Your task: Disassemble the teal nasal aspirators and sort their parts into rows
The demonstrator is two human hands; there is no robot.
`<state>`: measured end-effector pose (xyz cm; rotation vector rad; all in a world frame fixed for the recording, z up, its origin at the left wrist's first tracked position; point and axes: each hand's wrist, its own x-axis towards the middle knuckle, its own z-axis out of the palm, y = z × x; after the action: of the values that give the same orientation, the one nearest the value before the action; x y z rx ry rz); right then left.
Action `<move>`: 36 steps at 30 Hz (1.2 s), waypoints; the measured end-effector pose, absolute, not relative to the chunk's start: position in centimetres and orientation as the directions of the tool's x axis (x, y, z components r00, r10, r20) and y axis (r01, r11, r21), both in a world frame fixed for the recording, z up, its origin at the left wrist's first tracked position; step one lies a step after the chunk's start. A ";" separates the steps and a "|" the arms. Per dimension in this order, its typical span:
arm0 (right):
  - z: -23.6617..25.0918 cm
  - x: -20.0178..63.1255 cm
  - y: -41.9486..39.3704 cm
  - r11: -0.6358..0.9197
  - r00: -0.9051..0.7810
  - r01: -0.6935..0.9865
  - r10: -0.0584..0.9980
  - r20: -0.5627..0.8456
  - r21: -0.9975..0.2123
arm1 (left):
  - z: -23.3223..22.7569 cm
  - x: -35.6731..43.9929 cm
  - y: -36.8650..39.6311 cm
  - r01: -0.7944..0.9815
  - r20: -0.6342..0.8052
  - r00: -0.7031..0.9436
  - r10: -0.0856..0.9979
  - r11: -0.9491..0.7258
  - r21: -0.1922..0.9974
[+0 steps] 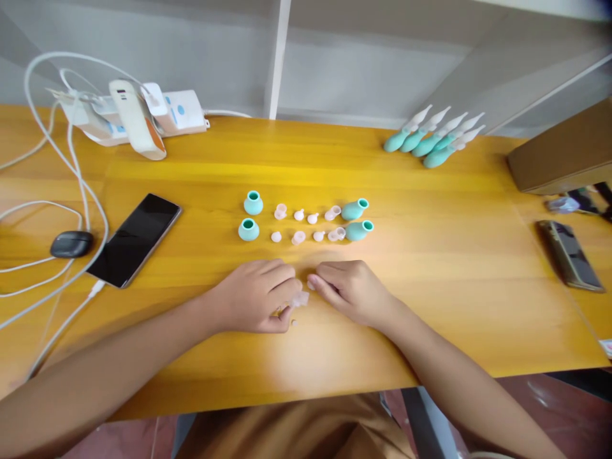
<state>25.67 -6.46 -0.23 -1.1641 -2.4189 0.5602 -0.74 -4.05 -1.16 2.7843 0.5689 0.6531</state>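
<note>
1. Translucent, pinkish and soft-looking, the little silicone cap sits between both hands, low on the yellow wooden tabletop near its front edge.
2. Left hand is curled knuckles-up, thumb and forefinger pinching the cap on its left side. Right hand meets it from the other side, fingertips touching or just beside the cap (too small and blurry to say whether it truly pinches it).
3. A tiny pale bit lies loose on the wood just below the left thumb.
4. Just beyond the hands are two tidy rows: two round teal bulbs on the left, small clear pink caps in the middle, two teal tapered bodies lying on their sides at the right.
5. What could go wrong, as I see it: the cap is slippery-looking and held only by fingertips, so a squeeze could pop it out toward the edge. A stray knuckle could also scatter the rows, and the loose bit could get swept off by a wrist.
6. Further off are finished teal droppers with white tips, a black phone and white cables.
</note>
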 end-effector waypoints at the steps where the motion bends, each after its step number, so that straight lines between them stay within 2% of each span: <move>1: -0.4 25.6 -6.5 0.569 -0.574 0.649 0.802 0.165 -0.505 | -1.1 -0.7 -4.0 0.327 0.368 0.831 0.418 -0.901 0.286; 4: -0.7 25.5 -6.6 0.545 -0.556 0.641 0.815 0.161 -0.540 | -1.0 -0.7 -4.0 0.343 0.346 0.836 0.427 -0.897 0.279; 6: -0.7 25.3 -6.7 0.518 -0.528 0.618 0.831 0.175 -0.592 | -0.9 -0.7 -4.0 0.339 0.358 0.820 0.447 -0.883 0.325; 8: -0.5 24.9 -6.9 0.482 -0.498 0.568 0.847 0.189 -0.667 | -0.8 -0.8 -4.0 0.290 0.425 0.771 0.475 -0.855 0.430; 12: -0.5 23.8 -7.6 0.419 -0.472 0.409 0.857 0.205 -0.811 | -0.7 -1.0 -4.0 0.071 0.541 0.618 0.570 -0.726 0.684; 16: -0.8 23.1 -8.3 0.433 -0.497 0.300 0.832 0.248 -0.850 | -0.8 -0.9 -3.9 0.011 0.464 0.653 0.599 -0.620 0.785; 23: -1.2 23.6 -8.0 0.475 -0.568 0.258 0.779 0.265 -0.842 | -0.5 -0.9 -3.8 0.026 0.316 0.686 0.655 -0.456 0.889; 27: -0.9 24.0 -7.8 0.524 -0.573 0.321 0.771 0.279 -0.789 | -0.3 -0.8 -3.7 0.071 0.305 0.683 0.664 -0.476 0.877; 29: 0.0 24.5 -7.5 0.562 -0.539 0.373 0.779 0.320 -0.738 | -0.4 -0.9 -3.6 0.089 0.324 0.703 0.632 -0.531 0.843; 33: 3.5 26.5 -5.5 0.557 -0.409 0.590 0.831 0.378 -0.585 | -1.1 -1.0 -3.3 0.076 0.361 0.828 0.429 -0.725 0.685; 36: 6.5 27.9 -1.9 0.437 -0.357 0.811 0.897 0.263 -0.389 | -1.5 -1.1 -3.3 0.074 0.362 0.877 0.315 -0.833 0.548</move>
<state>27.86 -1.88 6.55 -1.4421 -2.2603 0.2656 -1.08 -3.26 -1.52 2.5095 0.2817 0.6051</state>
